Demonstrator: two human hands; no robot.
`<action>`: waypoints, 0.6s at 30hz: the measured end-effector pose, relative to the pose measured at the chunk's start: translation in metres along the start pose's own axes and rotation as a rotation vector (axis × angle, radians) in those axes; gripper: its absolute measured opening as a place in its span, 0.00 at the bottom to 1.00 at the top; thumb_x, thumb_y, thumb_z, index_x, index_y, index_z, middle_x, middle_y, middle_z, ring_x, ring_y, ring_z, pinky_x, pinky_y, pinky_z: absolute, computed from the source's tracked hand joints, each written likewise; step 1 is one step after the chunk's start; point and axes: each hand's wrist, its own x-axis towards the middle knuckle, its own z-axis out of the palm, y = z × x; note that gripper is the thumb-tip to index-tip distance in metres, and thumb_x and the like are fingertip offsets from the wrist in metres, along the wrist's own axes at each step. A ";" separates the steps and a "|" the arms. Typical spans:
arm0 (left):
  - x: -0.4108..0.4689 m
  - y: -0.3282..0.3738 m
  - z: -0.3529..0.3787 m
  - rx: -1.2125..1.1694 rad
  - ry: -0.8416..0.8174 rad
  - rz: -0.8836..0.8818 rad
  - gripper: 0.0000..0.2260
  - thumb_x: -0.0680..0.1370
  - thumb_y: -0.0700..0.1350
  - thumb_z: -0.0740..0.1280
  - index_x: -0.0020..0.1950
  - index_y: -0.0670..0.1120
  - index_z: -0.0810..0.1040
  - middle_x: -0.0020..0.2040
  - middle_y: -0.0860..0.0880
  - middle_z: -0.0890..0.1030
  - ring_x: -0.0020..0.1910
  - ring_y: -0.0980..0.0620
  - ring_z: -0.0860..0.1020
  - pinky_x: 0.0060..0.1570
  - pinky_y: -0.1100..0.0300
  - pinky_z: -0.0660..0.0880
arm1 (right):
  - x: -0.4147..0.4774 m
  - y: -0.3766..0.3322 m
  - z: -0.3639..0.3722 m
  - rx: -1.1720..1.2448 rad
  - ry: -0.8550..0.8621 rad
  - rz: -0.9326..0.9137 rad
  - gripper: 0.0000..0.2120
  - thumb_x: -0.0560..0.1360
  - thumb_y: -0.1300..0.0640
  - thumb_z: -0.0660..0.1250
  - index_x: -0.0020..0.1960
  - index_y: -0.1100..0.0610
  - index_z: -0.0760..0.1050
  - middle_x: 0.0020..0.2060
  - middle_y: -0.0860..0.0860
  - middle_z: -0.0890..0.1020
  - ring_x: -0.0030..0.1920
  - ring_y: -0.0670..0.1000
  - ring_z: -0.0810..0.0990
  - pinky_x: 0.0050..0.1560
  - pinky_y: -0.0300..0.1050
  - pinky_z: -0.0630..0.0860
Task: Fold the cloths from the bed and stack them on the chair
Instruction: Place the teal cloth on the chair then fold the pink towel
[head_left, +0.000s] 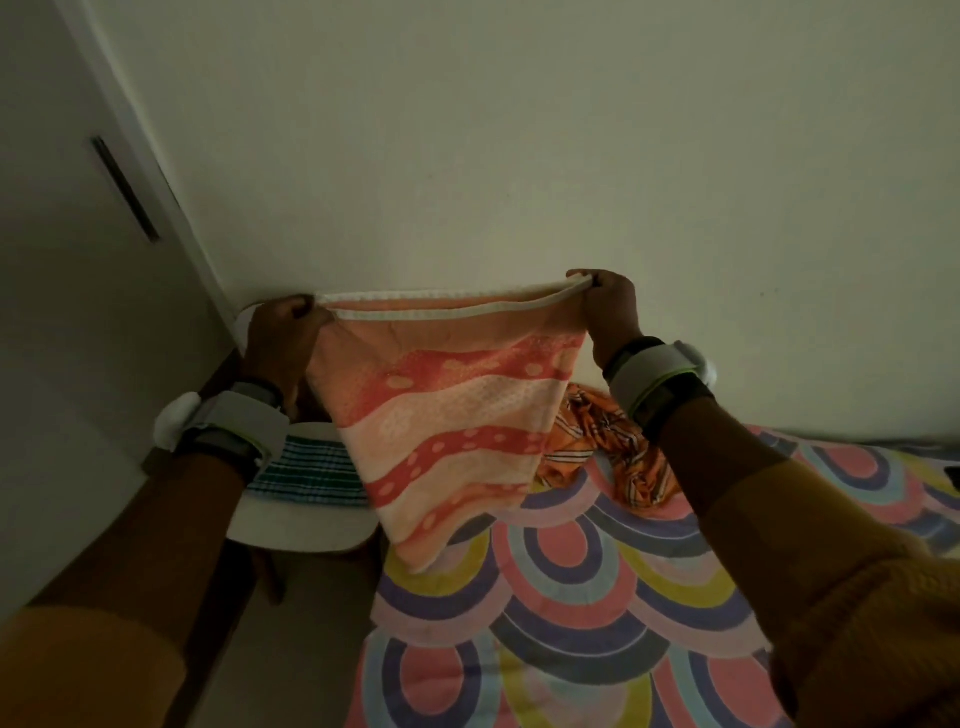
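Note:
An orange and pink wavy-striped cloth (447, 415) with a white hem hangs doubled over in the air, above the bed's near-left corner and the chair. My left hand (283, 332) pinches its upper left corners and my right hand (608, 312) pinches its upper right corners, stretching the top edge level. Its lower tip hangs down to the bed (597, 597). Behind it, a crumpled orange checked cloth (618, 447) lies on the bed. A folded green and white striped cloth (306, 473) lies on the seat of the white chair (296, 525) at the left.
The bed's cover has coloured arches. A plain wall rises behind the bed, and a white door (78, 291) with a dark handle stands at the left. Pale floor (291, 649) shows between the chair and me. Both wrists wear bands.

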 end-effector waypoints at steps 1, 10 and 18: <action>-0.007 0.005 -0.004 -0.007 0.003 0.004 0.10 0.71 0.45 0.66 0.46 0.41 0.82 0.43 0.45 0.80 0.44 0.49 0.76 0.48 0.52 0.74 | -0.008 -0.005 -0.006 0.004 -0.002 -0.014 0.17 0.73 0.69 0.55 0.54 0.63 0.79 0.50 0.58 0.80 0.56 0.58 0.78 0.59 0.54 0.77; -0.122 0.008 -0.014 -0.024 -0.043 -0.063 0.09 0.72 0.39 0.68 0.39 0.53 0.84 0.41 0.47 0.83 0.43 0.46 0.80 0.36 0.61 0.80 | -0.092 0.042 -0.058 -0.098 -0.086 0.003 0.19 0.72 0.70 0.53 0.52 0.60 0.80 0.49 0.57 0.81 0.53 0.56 0.78 0.56 0.49 0.76; -0.273 -0.069 0.020 0.197 -0.137 -0.271 0.10 0.75 0.32 0.64 0.55 0.33 0.78 0.55 0.36 0.79 0.56 0.39 0.76 0.50 0.55 0.69 | -0.206 0.174 -0.134 -0.361 -0.221 0.196 0.12 0.76 0.69 0.52 0.47 0.64 0.74 0.42 0.57 0.75 0.44 0.54 0.73 0.48 0.47 0.67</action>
